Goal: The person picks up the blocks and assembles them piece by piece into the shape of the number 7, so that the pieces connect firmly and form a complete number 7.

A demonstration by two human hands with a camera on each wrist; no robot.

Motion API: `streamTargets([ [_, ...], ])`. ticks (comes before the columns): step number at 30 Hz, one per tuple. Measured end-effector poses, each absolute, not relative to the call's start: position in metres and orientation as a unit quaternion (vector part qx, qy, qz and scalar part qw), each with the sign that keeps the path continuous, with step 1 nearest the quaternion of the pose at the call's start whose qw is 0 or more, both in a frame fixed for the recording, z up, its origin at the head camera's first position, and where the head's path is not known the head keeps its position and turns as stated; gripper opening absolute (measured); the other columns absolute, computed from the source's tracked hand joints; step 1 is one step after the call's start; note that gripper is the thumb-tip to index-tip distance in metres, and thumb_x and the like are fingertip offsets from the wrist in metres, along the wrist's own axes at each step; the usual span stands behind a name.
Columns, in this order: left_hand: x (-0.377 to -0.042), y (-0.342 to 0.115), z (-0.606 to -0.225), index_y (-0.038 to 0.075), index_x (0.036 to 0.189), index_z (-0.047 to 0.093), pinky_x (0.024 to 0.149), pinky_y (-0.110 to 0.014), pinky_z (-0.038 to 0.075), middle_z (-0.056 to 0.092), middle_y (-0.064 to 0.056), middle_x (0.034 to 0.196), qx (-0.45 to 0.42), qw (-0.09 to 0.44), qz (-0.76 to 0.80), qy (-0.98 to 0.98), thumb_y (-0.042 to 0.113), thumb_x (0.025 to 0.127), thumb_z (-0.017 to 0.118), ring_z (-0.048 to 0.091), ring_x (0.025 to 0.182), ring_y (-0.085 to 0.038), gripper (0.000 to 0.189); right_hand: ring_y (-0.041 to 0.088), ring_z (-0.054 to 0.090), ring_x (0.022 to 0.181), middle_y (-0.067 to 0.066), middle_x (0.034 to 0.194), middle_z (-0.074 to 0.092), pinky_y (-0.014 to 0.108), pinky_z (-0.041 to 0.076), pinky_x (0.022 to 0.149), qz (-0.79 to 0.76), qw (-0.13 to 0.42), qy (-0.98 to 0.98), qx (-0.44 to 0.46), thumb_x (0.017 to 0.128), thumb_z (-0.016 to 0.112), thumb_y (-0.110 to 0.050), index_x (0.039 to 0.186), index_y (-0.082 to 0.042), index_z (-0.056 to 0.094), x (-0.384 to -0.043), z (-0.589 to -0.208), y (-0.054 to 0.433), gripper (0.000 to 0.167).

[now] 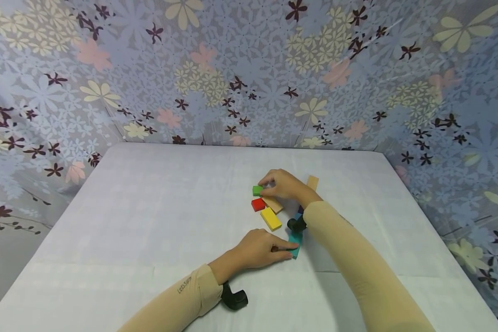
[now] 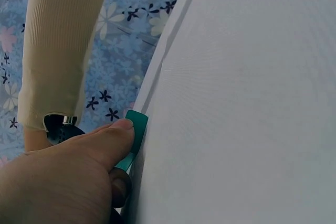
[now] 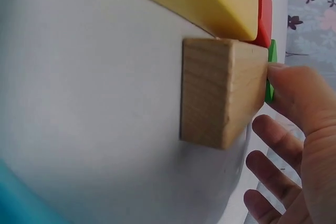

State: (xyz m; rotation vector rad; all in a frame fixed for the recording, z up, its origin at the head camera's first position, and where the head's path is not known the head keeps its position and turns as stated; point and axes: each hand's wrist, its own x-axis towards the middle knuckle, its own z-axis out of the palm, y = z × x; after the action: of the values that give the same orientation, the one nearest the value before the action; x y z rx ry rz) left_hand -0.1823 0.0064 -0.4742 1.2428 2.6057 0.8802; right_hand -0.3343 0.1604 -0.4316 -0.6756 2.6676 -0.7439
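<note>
My right hand (image 1: 283, 184) pinches a small green block (image 1: 257, 190) at the far end of a group of blocks. A natural wood block (image 1: 273, 204) lies just below that hand, with a red block (image 1: 258, 204) and a yellow block (image 1: 271, 219) close beside it. In the right wrist view the wood block (image 3: 207, 90) stands out in front, the green block (image 3: 271, 72) half hidden behind it by the thumb. Nearer the front, my left hand (image 1: 255, 249) grips a teal block (image 1: 295, 244) between thumb and finger; the left wrist view shows the teal block (image 2: 137, 129) at the fingertips.
Another wood block (image 1: 312, 182) lies beyond the right wrist, partly covered by it. Dark and blue blocks show in part beneath the right wrist's black camera (image 1: 296, 225). White cloth covers the table (image 1: 149, 207), and a flowered curtain (image 1: 249, 69) hangs behind its far edge.
</note>
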Motion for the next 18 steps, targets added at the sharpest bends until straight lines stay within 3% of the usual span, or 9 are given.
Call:
streamTargets([
  [10, -0.182, 0.007, -0.476, 0.037, 0.128, 0.067, 0.051, -0.015, 0.028, 0.051, 0.017, 0.054, 0.419, 0.047, 0.283, 0.861, 0.042, 0.095, 0.064, 0.037, 0.049, 0.006, 0.033, 0.023, 0.056, 0.116, 0.006, 0.122, 0.065, 0.044, 0.043, 0.107, -0.229, 0.146, 0.936, -0.226, 0.088, 0.076, -0.034, 0.121, -0.011, 0.071, -0.338, -0.431, 0.16, 0.041],
  [18, -0.181, 0.007, -0.476, 0.037, 0.127, 0.067, 0.051, -0.015, 0.027, 0.05, 0.018, 0.054, 0.419, 0.044, 0.284, 0.861, 0.043, 0.096, 0.063, 0.037, 0.049, 0.006, 0.033, 0.026, 0.059, 0.113, 0.01, 0.119, 0.063, 0.043, 0.046, 0.105, -0.156, 0.094, 0.962, -0.203, 0.094, 0.068, -0.032, 0.12, -0.004, 0.066, -0.343, -0.429, 0.175, 0.039],
])
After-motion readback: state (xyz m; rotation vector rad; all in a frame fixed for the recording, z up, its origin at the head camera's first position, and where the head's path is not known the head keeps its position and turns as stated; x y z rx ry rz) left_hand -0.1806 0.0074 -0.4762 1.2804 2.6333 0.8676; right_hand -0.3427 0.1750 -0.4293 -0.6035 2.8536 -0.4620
